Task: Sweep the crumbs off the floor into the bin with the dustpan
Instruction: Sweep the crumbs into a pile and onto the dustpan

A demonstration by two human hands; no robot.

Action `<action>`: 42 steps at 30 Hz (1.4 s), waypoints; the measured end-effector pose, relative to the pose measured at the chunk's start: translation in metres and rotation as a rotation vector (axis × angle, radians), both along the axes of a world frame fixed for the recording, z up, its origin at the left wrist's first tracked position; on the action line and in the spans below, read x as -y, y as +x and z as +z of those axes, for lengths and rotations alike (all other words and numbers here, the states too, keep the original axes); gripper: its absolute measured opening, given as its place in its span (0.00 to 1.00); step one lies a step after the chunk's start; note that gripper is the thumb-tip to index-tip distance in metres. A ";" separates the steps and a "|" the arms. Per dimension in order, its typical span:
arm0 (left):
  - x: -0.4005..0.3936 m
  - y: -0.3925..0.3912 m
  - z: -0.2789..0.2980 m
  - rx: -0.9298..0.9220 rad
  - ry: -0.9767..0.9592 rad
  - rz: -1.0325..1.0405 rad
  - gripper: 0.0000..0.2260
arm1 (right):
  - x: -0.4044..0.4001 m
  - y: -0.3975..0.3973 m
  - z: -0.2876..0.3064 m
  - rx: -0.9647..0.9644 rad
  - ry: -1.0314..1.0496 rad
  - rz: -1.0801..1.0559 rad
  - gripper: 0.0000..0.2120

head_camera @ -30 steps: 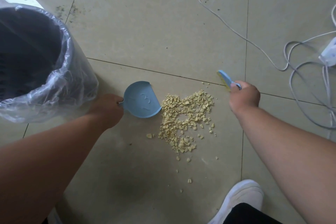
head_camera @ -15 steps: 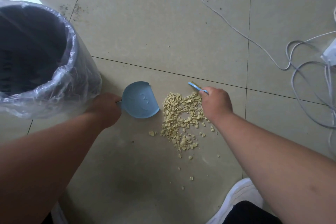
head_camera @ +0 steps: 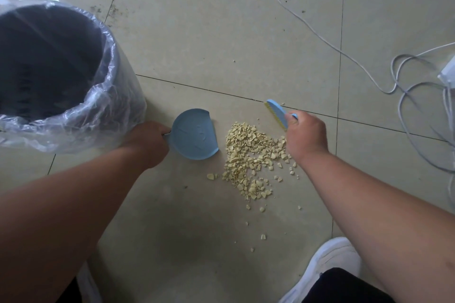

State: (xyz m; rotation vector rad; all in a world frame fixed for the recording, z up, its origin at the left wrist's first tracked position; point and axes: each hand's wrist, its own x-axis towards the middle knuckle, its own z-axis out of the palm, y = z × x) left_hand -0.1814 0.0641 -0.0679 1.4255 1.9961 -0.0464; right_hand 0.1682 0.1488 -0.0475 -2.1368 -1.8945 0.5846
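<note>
A pile of pale yellow crumbs (head_camera: 248, 158) lies on the beige tiled floor, with a few strays trailing toward me. My left hand (head_camera: 147, 141) grips the handle of a small blue dustpan (head_camera: 194, 134), which rests flat on the floor just left of the pile with its open edge facing the crumbs. My right hand (head_camera: 305, 138) holds a small blue brush (head_camera: 277, 113) with yellow bristles at the pile's far right edge. The dark bin (head_camera: 44, 61), lined with a clear plastic bag, stands at the left, close to the dustpan hand.
White cables (head_camera: 403, 96) loop over the floor at the right, beside a white plug block (head_camera: 449, 70) at the frame edge. My white shoe (head_camera: 330, 263) is at the bottom right. Dirt specks mark the tiles behind the bin.
My right hand swept the brush left into the pile's top, then drew back to the right. The crumbs sit a little closer to the dustpan. The left hand and dustpan stayed put.
</note>
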 end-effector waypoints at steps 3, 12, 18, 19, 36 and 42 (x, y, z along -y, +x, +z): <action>-0.001 0.003 0.001 0.018 -0.009 0.008 0.11 | -0.021 0.026 -0.002 0.066 -0.019 -0.093 0.12; -0.003 0.007 -0.002 0.040 -0.001 0.001 0.13 | -0.039 0.028 -0.016 0.100 -0.121 -0.081 0.11; -0.007 0.009 0.001 0.010 0.014 -0.027 0.12 | -0.019 0.001 -0.019 0.084 -0.073 0.058 0.14; -0.007 0.010 0.001 0.008 0.017 -0.033 0.12 | -0.014 -0.003 -0.018 0.081 -0.065 0.080 0.14; -0.008 0.003 0.002 -0.011 -0.008 -0.070 0.14 | -0.008 0.027 0.004 0.021 -0.026 -0.130 0.13; -0.031 0.001 0.006 -0.125 0.070 -0.177 0.12 | -0.020 0.089 0.007 0.128 -0.084 -0.317 0.15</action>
